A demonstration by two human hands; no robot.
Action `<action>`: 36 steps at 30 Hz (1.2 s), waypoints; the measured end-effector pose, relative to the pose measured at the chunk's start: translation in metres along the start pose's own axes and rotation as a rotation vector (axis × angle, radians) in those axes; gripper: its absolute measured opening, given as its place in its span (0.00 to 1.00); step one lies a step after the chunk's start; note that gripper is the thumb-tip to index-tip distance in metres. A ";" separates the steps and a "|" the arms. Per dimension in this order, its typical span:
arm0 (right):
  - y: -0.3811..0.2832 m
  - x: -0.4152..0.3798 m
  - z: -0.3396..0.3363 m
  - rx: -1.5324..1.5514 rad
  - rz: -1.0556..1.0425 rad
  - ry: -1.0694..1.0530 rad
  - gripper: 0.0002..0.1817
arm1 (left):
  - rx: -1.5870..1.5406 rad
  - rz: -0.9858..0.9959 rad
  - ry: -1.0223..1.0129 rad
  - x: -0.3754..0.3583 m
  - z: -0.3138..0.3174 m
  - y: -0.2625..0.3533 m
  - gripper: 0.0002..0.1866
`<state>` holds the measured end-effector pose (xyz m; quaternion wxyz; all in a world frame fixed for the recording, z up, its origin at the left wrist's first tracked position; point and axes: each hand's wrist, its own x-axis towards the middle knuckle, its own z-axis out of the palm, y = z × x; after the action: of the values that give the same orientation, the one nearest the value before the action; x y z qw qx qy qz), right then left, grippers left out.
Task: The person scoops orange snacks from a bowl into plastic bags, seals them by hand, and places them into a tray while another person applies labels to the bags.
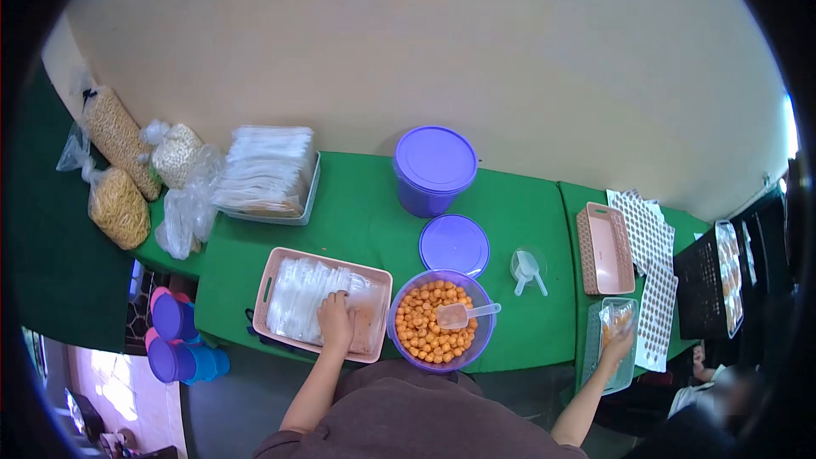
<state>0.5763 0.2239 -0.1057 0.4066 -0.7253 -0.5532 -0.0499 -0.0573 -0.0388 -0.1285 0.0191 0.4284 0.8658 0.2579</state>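
My left hand is over a pink basket, its fingers bent at the edge of a stack of clear plastic bags; whether a bag is between them is hidden. Off to the right, my right hand grips a clear packet with orange contents, at a pale green see-through basket. Between my hands stands a purple tub full of round orange snack balls. A clear scoop lies on the balls.
Behind are a closed purple tub, a loose lid, small scoops and a basket of stacked bags. Large snack sacks stand left. At right are a pink basket, printed sheets, a black crate and another person.
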 end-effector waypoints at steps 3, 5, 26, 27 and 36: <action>0.000 -0.025 -0.007 -0.110 0.024 -0.294 0.31 | -0.108 -0.039 0.006 0.004 0.004 -0.014 0.14; 0.033 -0.040 0.015 -0.154 0.085 -0.432 0.37 | -0.255 -0.142 -0.030 0.011 -0.012 -0.013 0.08; -0.214 -0.142 -0.106 0.209 -0.090 -0.282 0.23 | -1.117 -0.281 0.247 -0.070 -0.149 0.027 0.07; -0.230 -0.143 -0.106 0.215 -0.099 -0.281 0.23 | -1.106 -0.256 0.222 -0.071 -0.154 0.036 0.07; -0.332 -0.178 -0.135 0.844 -0.623 -1.126 0.19 | -0.842 0.126 -0.331 -0.122 -0.155 0.113 0.11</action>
<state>0.2788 0.0202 0.0686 0.2731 -0.2352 -0.8278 0.4300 0.0627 -0.1409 0.0352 0.3139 0.4707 0.6431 0.5160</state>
